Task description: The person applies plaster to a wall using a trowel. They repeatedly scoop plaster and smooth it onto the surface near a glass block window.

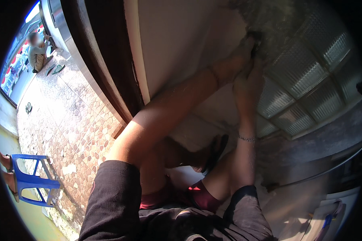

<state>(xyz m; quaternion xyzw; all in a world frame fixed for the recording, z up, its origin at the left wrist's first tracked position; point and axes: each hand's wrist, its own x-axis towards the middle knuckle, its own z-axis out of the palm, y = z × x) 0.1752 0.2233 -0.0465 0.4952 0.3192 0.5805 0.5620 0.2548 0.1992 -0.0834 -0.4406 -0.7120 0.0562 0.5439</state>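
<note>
Both arms are stretched up and away toward the far right of the scene, where a dark, rough patch of wall [269, 24] meets a panel of ribbed glass blocks [309, 80]. The left hand [233, 64] is pressed to the lower edge of the rough patch, its fingertips lost in shadow; it appears to be closed around something small and dark, though whether anything is truly gripped cannot be told. The right hand [249, 86] is set just below and beside it, touching it, with the fingers laid long and flat up against the seam between plaster and glass, nothing being clasped. A thin bracelet [247, 138] is worn at the right wrist.

To the left of the hands a smooth pale wall [181, 44] is bounded by a dark wooden door frame [104, 60], which runs from the top edge down toward the near middle. Left of the frame, open room is given by a pebble-patterned tiled floor [68, 120], which stretches to the far left, where a seated person [37, 54] is seen well apart. A blue plastic stool [32, 180] stands at the near left edge of that floor.

Below the arms, a foot in a dark sandal [215, 152] is wedged close against the wall base, so little free space is left there. A grey ledge [309, 144] borders the glass blocks on the right.
</note>
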